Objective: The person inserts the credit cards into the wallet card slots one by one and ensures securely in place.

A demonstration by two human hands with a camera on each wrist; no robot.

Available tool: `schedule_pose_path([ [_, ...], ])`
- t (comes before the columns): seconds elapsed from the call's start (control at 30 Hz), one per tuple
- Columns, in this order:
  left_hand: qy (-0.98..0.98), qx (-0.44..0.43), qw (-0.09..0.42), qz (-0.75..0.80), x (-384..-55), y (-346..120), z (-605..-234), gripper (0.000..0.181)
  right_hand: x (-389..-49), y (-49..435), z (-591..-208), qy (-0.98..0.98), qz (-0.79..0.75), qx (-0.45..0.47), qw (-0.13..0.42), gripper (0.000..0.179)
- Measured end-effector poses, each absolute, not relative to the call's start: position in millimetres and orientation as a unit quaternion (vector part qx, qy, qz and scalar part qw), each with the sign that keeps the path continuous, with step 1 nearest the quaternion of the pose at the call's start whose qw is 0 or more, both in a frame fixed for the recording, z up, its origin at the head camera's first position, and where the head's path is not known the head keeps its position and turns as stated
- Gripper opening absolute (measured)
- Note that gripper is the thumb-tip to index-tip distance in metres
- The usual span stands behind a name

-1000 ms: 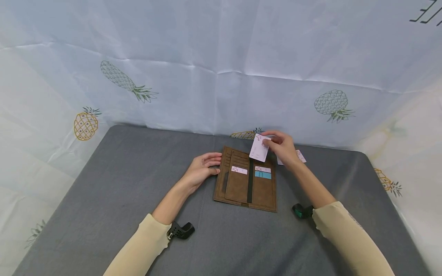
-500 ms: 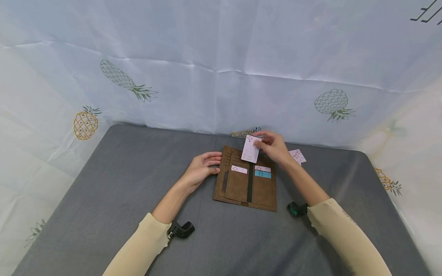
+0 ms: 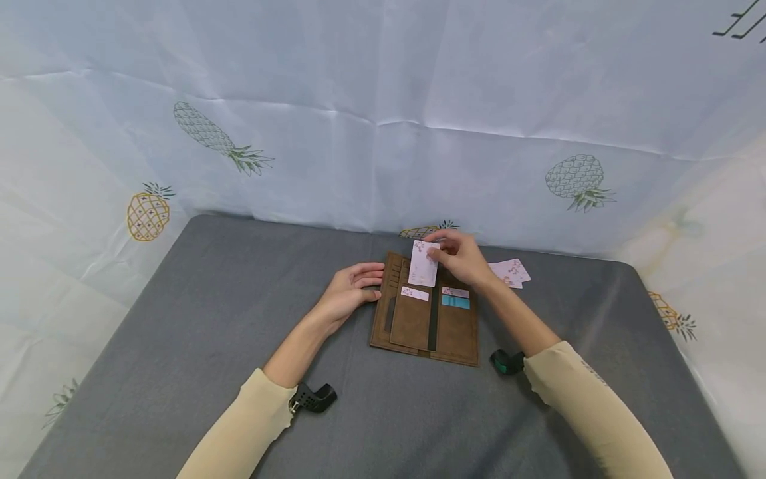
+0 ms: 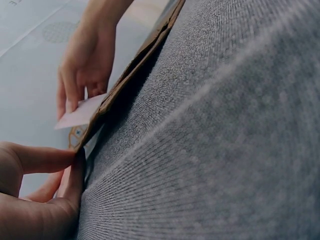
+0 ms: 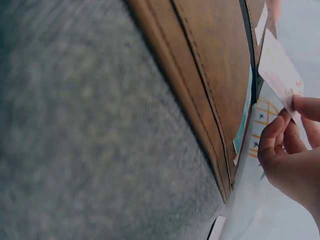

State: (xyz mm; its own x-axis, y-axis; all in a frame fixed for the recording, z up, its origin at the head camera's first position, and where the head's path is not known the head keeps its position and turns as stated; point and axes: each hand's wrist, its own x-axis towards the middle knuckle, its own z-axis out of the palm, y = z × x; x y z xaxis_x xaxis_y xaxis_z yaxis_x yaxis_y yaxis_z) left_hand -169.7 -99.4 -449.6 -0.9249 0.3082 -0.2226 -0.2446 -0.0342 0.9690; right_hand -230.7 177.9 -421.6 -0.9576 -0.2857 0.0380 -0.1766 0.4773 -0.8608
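A brown wallet lies unfolded on the grey table. Its left edge is pinched between thumb and fingers of my left hand; the left wrist view shows the thumb on top of that edge. My right hand pinches a pale pink flowered card by its right side, over the upper part of the wallet's left panel. Below it, another pink card peeks out of a slot in that panel. In the right panel's slots sit a pink card and a blue card.
Several loose pink cards lie overlapping on the table to the wallet's right, partly behind the right forearm. A pale curtain with pineapple prints hangs right behind the table's far edge.
My right hand has carried the pinched card leftward and slightly down, from above the wallet's middle to its left panel. The loose cards have come into fuller view. My left hand stays put.
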Motion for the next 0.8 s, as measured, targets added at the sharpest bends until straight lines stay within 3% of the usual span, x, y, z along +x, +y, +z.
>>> schedule_pose_path([
  [0.8,0.665,0.025,0.196,0.720,-169,-100,-448,0.061,-228,166,-424,0.849,-0.506,-0.135,0.071,0.028],
])
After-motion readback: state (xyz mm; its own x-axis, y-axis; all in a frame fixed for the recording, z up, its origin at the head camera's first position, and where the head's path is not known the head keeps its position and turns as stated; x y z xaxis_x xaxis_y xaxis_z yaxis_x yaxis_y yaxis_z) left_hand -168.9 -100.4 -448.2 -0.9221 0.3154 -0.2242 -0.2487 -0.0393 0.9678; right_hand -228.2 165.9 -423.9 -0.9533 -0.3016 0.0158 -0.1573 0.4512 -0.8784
